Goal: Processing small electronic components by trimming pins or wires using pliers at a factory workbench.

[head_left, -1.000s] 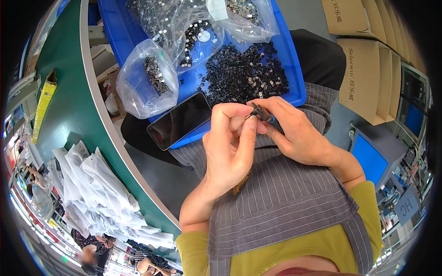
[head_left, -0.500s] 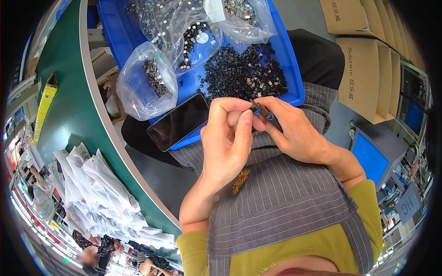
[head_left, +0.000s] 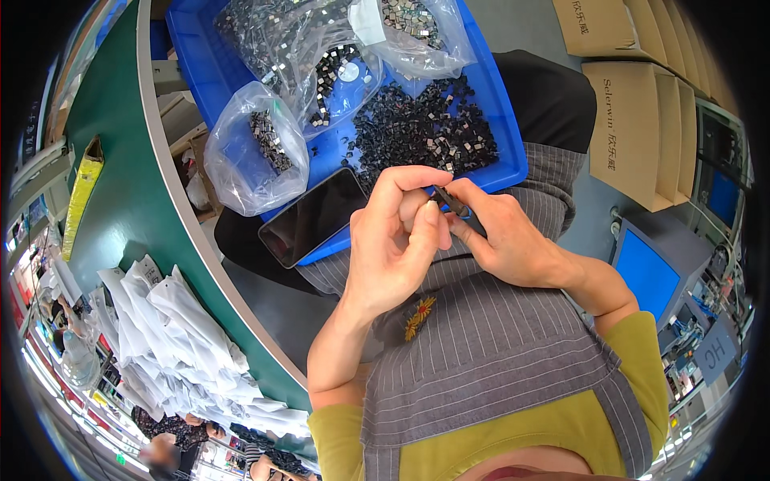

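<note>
Both of my hands meet over the near edge of the blue tray (head_left: 511, 148). My right hand (head_left: 517, 240) is closed around a small dark hand tool that looks like pliers (head_left: 454, 205), its jaws toward my left fingertips. My left hand (head_left: 381, 248) is pinched at the tool's tip; whatever is between thumb and fingers is too small or hidden to name. Just beyond the hands, a loose pile of small black parts (head_left: 401, 120) lies in the tray, with some metal-faced pieces (head_left: 449, 148) among them. A dark-screened phone (head_left: 313, 216) rests across the tray's near left rim.
Clear plastic bags (head_left: 265, 188) of small metallic parts lie in the tray. To the left, a green table (head_left: 120, 192) carries a pile of white bags (head_left: 184, 337) and a yellow bar (head_left: 83, 196). Cardboard boxes (head_left: 630, 132) and a blue-screened monitor (head_left: 644, 272) stand right.
The tool has shifted slightly left and tilted a little in my right hand. My left fingers have curled slightly at its tip, and the view has moved a little.
</note>
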Demonstrator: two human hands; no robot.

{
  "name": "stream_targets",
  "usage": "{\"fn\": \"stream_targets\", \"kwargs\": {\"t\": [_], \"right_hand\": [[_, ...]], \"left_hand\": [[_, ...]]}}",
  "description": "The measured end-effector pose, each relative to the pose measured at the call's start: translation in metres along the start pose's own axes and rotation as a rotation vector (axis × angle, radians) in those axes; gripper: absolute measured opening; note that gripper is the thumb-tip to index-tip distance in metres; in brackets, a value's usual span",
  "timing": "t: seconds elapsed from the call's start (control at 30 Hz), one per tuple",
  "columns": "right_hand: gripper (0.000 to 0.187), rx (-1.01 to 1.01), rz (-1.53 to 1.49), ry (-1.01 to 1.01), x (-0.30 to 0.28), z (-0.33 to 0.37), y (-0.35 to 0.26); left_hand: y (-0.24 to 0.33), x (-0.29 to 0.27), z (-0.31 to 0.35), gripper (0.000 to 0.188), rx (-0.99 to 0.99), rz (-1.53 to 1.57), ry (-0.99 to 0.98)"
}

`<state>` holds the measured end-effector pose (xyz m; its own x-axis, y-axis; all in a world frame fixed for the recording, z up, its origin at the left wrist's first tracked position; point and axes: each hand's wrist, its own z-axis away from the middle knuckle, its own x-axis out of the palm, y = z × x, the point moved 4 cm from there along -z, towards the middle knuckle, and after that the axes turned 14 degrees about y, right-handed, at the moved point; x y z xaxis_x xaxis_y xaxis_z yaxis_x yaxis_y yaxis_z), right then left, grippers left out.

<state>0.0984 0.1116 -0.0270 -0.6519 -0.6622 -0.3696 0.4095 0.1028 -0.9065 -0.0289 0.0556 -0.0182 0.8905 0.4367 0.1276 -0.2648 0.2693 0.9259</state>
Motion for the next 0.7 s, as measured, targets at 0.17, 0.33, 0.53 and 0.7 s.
{"fn": "stream_targets", "kwargs": {"t": [0.17,0.33,0.53,0.7], "right_hand": [[0.022,-0.023,-0.030,-0.006,-0.002,-0.001,-0.002],[0.020,0.044,-0.146,-0.054,0.001,-0.002,0.001],[0.020,0.205,-0.292,-0.179,-0.004,-0.005,-0.003],[0.019,-0.007,-0.190,-0.143,-0.004,-0.003,-0.007]], "left_hand": [[0.001,-0.001,0.002,0.021,0.046,0.029,0.010],[-0.006,-0.004,-0.002,0.025,-0.084,0.108,-0.026],[-0.016,-0.013,0.005,0.017,0.020,0.385,0.020],[-0.017,-0.012,0.001,0.010,0.016,0.509,0.017]]}}
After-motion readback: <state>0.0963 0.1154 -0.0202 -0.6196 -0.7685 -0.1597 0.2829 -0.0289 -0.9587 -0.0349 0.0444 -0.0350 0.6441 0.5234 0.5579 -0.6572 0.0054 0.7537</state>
